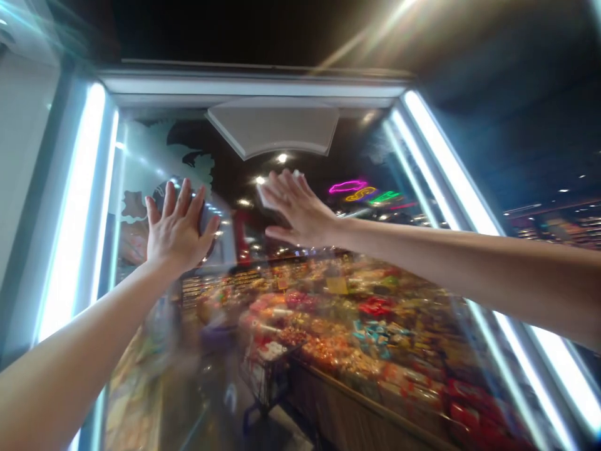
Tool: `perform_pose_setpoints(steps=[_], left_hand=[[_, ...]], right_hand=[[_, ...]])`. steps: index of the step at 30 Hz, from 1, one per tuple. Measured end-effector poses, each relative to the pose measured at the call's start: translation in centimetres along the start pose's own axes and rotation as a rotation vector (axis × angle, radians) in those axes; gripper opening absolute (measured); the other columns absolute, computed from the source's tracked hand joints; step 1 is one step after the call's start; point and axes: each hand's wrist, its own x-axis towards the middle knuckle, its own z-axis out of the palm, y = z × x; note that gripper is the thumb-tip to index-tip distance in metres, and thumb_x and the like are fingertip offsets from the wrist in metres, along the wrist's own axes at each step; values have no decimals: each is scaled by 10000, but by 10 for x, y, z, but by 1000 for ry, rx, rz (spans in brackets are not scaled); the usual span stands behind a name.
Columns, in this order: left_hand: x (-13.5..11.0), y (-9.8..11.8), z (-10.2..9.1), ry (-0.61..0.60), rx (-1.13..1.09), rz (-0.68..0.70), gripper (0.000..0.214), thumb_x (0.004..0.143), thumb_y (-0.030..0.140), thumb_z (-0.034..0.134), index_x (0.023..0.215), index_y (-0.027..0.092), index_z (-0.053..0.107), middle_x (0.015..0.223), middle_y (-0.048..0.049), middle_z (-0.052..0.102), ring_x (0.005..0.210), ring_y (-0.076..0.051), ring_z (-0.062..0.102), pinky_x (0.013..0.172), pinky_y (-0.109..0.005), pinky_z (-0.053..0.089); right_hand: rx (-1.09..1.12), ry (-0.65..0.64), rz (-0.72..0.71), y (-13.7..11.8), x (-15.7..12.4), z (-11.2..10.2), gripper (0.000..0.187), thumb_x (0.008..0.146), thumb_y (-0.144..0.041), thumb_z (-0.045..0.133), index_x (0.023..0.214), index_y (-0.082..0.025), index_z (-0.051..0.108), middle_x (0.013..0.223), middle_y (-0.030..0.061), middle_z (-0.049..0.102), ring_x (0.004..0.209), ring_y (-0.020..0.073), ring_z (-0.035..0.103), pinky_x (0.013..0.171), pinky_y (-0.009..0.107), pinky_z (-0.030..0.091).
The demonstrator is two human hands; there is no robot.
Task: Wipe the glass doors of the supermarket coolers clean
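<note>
My left hand [176, 228] is raised with its fingers spread, palm turned away from me. It is at the left of a see-through pane [225, 144], near a pale decal [164, 147]. My right hand [300, 210] reaches in from the right, palm forward and fingers stretched out, over the middle of the pane. A pale edge shows beside its fingers; I cannot make out what it is. Whether the palms touch the pane is hard to tell. Above the right hand, a white fan-shaped panel [277, 125] shows at the pane's top.
Bright light strips [72, 213] run down the left side, and more light strips [451, 163] slope down the right. Blurred beyond the pane are a long display of colourful packaged goods [328, 338], a shopping cart [267, 376] and neon signs [347, 186].
</note>
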Motion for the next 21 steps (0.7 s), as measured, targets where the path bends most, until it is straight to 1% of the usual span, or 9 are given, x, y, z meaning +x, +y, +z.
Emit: perform_pose_setpoints(steps=[2,4,8,9,10,13,15,19,21], left_hand=[[0,-1,-1,-9,-2,15,779,995,671,245,1650,250,277,1749,-53,190,1631,-368,82,1310,-695,38],[0,-3,-2,-17,-1,15,775,997,673,236,1654,262,262,1753,-42,179,1632,-364,75,1310,-692,34],[-6,-2,-4,-17,19,-26,753,1002,658,232,1653,279,258,1756,-34,173,1634,-352,75,1316,-687,47],[-9,0,-4,-20,25,-34,748,1001,653,237,1651,284,265,1759,-29,163,1633,-359,66,1315,-691,44],[-13,3,-3,-26,32,-40,742,997,652,250,1648,297,274,1761,-17,151,1631,-371,54,1313,-699,34],[-23,24,0,-55,46,-47,739,983,654,298,1643,324,289,1766,-3,113,1623,-405,32,1298,-730,13],[-25,48,5,-77,47,-24,746,985,654,301,1641,299,302,1765,-34,113,1620,-413,34,1290,-742,40],[-13,105,21,-87,39,138,717,1007,633,282,1629,280,334,1746,-74,211,1626,-374,78,1290,-720,100],[-2,129,29,-71,29,150,713,1013,617,270,1632,268,324,1746,-92,206,1627,-375,80,1283,-725,101]], right_hand=[[31,-109,-283,-4,-15,2,1038,909,-859,358,1690,-248,50,1768,58,-4,1627,346,-53,1332,599,-10],[38,-167,-375,4,-21,-1,1020,916,-852,349,1689,-232,104,1767,63,61,1632,332,14,1345,568,27],[6,34,127,41,-17,-13,920,982,-765,253,1691,-215,50,1763,92,24,1618,392,-24,1303,688,58],[9,65,148,43,-21,-12,941,976,-767,281,1690,-212,21,1761,98,11,1616,396,-41,1299,697,55],[17,67,80,41,-27,-9,991,957,-786,335,1689,-207,0,1759,104,4,1618,390,-48,1304,686,48],[96,-77,-364,26,-55,4,1071,913,-809,459,1692,-214,26,1757,86,79,1633,319,-16,1343,592,46],[113,-121,-441,28,-64,5,1046,918,-813,448,1690,-206,89,1756,81,113,1636,296,7,1352,552,41],[55,36,11,71,-65,-10,946,984,-762,316,1688,-178,75,1757,124,63,1621,365,-24,1320,644,34],[33,51,21,90,-76,-15,969,980,-753,342,1689,-180,13,1756,131,52,1619,368,-28,1323,642,45]])
